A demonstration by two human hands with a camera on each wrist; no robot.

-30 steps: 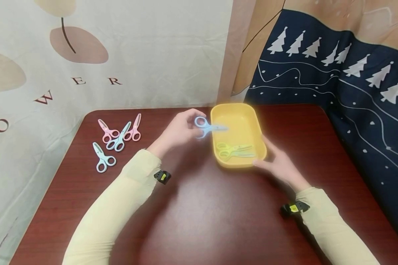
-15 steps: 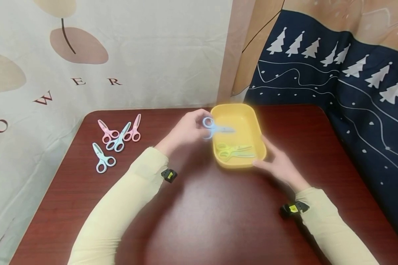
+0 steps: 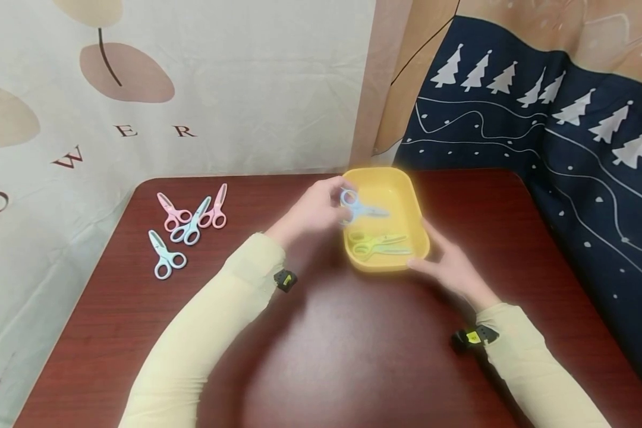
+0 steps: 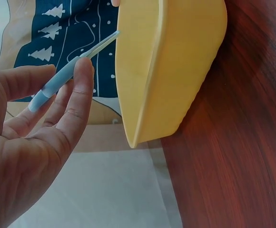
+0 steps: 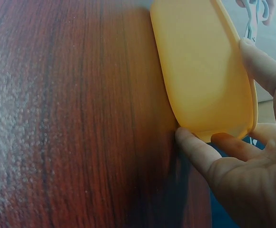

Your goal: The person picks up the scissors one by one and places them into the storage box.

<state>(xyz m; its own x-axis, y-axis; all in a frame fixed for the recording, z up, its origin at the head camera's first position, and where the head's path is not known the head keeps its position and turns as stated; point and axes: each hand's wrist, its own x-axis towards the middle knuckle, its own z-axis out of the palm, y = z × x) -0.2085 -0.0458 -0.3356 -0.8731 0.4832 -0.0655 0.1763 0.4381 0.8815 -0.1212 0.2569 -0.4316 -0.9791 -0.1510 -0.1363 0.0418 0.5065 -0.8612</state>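
Observation:
My left hand (image 3: pixel 317 208) pinches a pair of light blue scissors (image 3: pixel 361 208) by the handle loops. Their blades point right, over the left part of a yellow plastic box (image 3: pixel 390 185). In the left wrist view the scissors (image 4: pixel 62 78) lie between thumb and fingers, seen edge-on, with the tip close to the box rim (image 4: pixel 161 42). My right hand (image 3: pixel 452 267) grips the box at its near right corner. The right wrist view has its thumb (image 5: pixel 264 66) at the rim and its fingers against the wall. Yellow-green scissors (image 3: pixel 375 245) lie inside, at the near end.
On the left of the dark red wooden table (image 3: pixel 321 356) lie pink scissors (image 3: pixel 172 209), more pink scissors (image 3: pixel 216 208), and blue scissors (image 3: pixel 194 221) overlapping them. Another light blue pair (image 3: pixel 163 252) lies nearer. Printed cloths hang behind the table and along its right.
My left hand has moved right with the light blue scissors, carrying them from beside the left rim to over the box. My right hand and the box have stayed in place.

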